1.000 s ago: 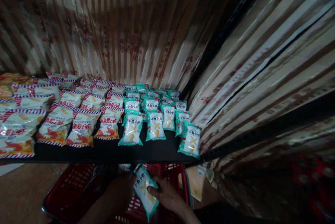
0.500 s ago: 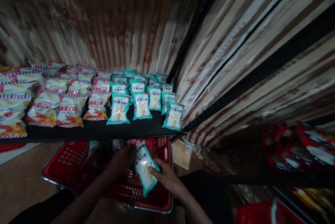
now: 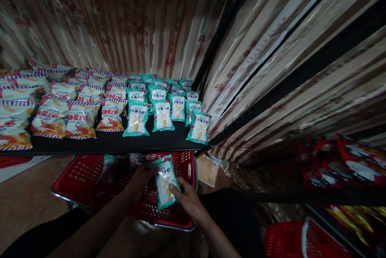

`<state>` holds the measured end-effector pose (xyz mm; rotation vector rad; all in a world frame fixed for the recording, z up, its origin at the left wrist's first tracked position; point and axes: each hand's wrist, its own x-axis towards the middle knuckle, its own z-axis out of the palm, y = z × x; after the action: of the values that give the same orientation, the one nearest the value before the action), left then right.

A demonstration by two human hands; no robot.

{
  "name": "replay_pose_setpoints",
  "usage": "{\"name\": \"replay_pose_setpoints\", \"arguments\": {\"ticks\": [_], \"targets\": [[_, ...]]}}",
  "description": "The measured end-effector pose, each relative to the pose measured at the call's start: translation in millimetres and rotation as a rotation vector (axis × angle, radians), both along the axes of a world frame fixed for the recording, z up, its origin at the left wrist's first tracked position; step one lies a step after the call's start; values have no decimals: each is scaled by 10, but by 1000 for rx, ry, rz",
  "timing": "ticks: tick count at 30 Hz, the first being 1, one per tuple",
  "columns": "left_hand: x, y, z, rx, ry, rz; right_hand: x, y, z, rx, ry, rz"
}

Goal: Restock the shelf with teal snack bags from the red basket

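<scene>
From the person's head, the camera is looking forward and down, catching the left hand [image 3: 140, 179] near at seven o'clock, the right hand [image 3: 189, 201] at six, and dim curtain [image 3: 120, 25], seemingly farther, toward twelve.

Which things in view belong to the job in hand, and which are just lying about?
In the job:
green-white packet, held in the right hand, left hand at its upper corner
red basket beneath it
probably matching packets on the black shelf

Apparently just lying about:
orange-white bags, same shelf
tan item near the basket
second red basket, lower right
red packets, far right
</scene>
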<state>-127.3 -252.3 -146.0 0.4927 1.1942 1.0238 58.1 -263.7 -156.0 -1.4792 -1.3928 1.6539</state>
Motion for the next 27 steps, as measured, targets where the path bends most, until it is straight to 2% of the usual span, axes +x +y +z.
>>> {"name": "replay_pose_setpoints", "arguments": {"ticks": [3, 7, 11, 14, 16, 23, 27], "targets": [[20, -23, 72, -46, -49, 44, -94, -36, 11, -6, 17, -23], [10, -29, 50, 34, -11, 76, -176, -12, 56, -59, 105, -56], [-45, -14, 15, 74, 101, 7, -222, 41, 130, -58, 141, -92], [-82, 11, 44, 87, 280, -40, -267, 47, 169, -32, 205, -72], [-94, 29, 79, 96, 368, -57, -304, 41, 174, -9, 195, -89], [-58, 82, 208, 191, 355, -54, -384, 62, 171, 75, 73, -227], [-26, 97, 199, 237, 365, -83, -374, 40, 164, 172, 22, -296]]}}
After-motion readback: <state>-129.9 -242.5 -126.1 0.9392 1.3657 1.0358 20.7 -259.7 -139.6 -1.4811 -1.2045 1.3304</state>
